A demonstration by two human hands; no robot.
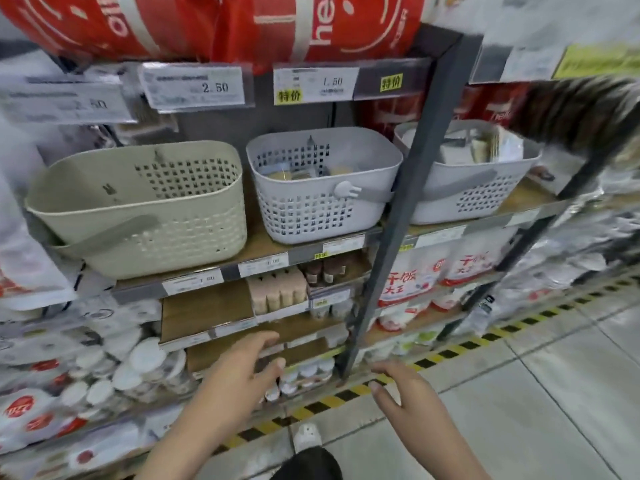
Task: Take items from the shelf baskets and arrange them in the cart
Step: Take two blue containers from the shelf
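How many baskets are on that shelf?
3: a beige basket on the left, a grey basket in the middle, and another grey basket on the right, partly behind the shelf post. More may sit out of view.

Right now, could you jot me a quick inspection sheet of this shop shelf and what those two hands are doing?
Surface: wooden shelf carrying three baskets.
Job's things: beige basket, no contents visible; middle grey basket and right grey basket hold packets; no cart in view.
Clutter: price tags, red bags above, packaged goods below.
Grippers: left hand and right hand open, empty, below the baskets.
Cables: nothing seen.
Surroundings: tiled floor, yellow-black stripe.
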